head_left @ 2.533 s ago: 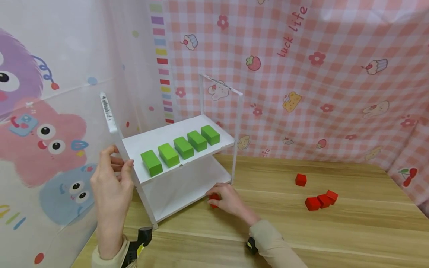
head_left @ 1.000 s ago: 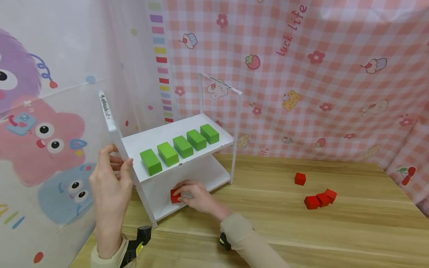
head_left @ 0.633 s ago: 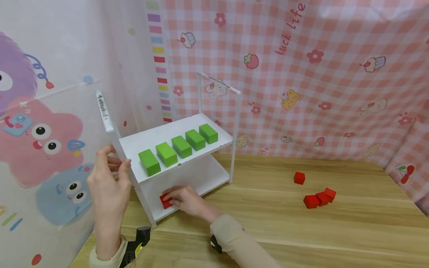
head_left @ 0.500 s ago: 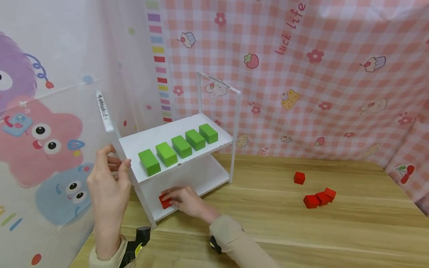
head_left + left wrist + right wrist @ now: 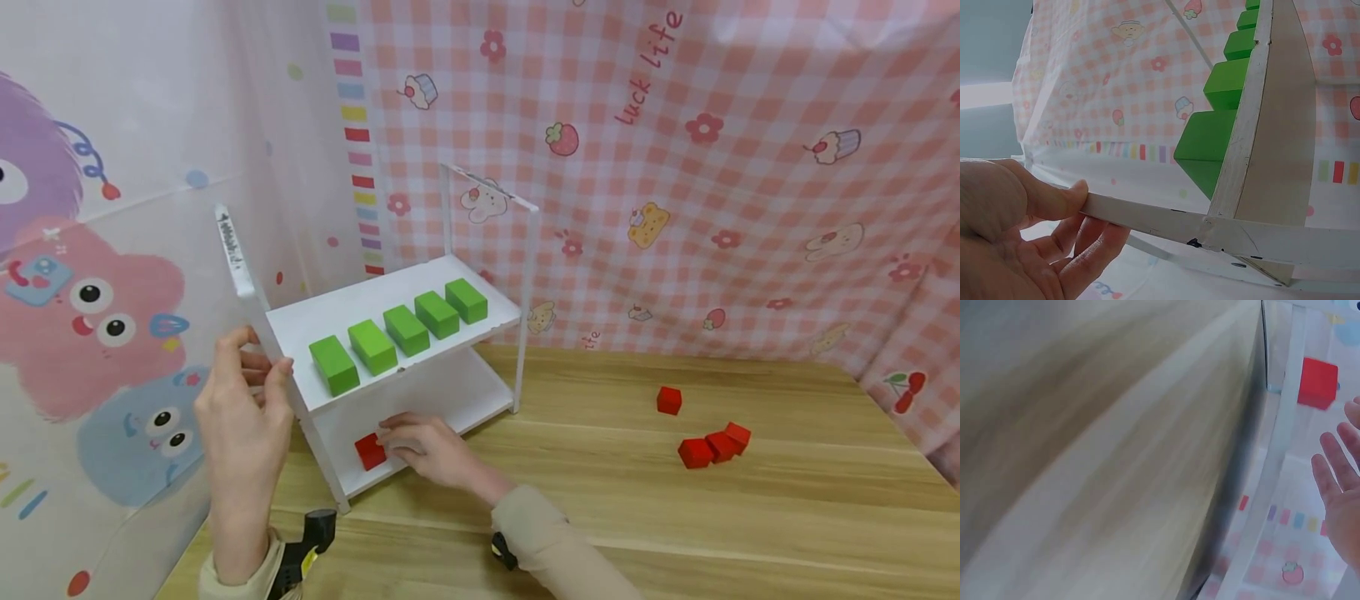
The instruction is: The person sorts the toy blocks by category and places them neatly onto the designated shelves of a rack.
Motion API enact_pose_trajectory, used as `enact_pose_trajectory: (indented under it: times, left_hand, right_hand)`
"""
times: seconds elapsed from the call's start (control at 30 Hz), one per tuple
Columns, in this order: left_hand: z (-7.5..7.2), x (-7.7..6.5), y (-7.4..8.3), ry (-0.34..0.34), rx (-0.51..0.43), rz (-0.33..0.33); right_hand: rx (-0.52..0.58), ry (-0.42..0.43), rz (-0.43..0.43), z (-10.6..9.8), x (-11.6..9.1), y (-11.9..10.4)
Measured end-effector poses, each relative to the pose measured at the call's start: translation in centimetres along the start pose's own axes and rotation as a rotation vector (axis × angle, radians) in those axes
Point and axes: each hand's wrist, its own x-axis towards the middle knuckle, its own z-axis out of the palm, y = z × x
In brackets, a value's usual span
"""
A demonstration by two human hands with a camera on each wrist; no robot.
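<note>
A wooden bench [image 5: 750, 517] fills the near ground, seen from above by a person whose two sleeved arms reach in from the bench's near edge.

At the near left corner of the bench stands a small white two-tier shelf unit [image 5: 420, 283]. The left hand [image 5: 243, 408] grips the unit's near left upright post, thumb on one side and fingers curled round the other; the left wrist view shows the thumb [image 5: 1054, 197] pressed on top of the white bar and the fingers wrapped beneath it.

The right hand [image 5: 423, 446] lies over the front edge of the lower shelf [image 5: 450, 396], fingers relaxed and slightly spread, holding nothing. A red cube [image 5: 371, 451] sits on the lower shelf just beside the fingertips, toward the left post; whether the fingertips touch it cannot be told. In the right wrist view the cube [image 5: 1317, 382] stands clear of the open fingers [image 5: 1329, 478].

On the upper shelf [image 5: 330, 321], five green blocks [image 5: 406, 329] lie side by side in a row running from the near left to the far right.

Well apart, toward the right side of the bench, three red cubes [image 5: 715, 447] lie clustered and touching, and a single red cube [image 5: 669, 400] sits just beyond them.

Behind the far edge hangs a pink checked curtain [image 5: 675, 167], and along the left edge a pale curtain with cartoon monsters [image 5: 97, 300].
</note>
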Motion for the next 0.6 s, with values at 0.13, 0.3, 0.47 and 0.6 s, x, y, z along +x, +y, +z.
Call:
enact_pose_trajectory:
  times: [0.13, 0.3, 0.47, 0.6]
  left_hand:
    - [0.0, 0.0, 0.0, -0.007, 0.007, -0.004]
    - [0.0, 0.0, 0.1, -0.016, 0.01, -0.01]
    - [0.0, 0.0, 0.1, -0.009, 0.006, -0.01]
    - [0.0, 0.0, 0.0, -0.009, 0.007, -0.015]
  right_hand:
    - [0.024, 0.038, -0.009, -1.3, -1.2, 1.0]
    - [0.034, 0.118, -0.004, -3.6, -3.4, 2.9]
    - [0.046, 0.177, 0.082, -6.3, -6.1, 5.4]
    - [0.016, 0.245, 0.117, -8.7, -8.6, 7.7]
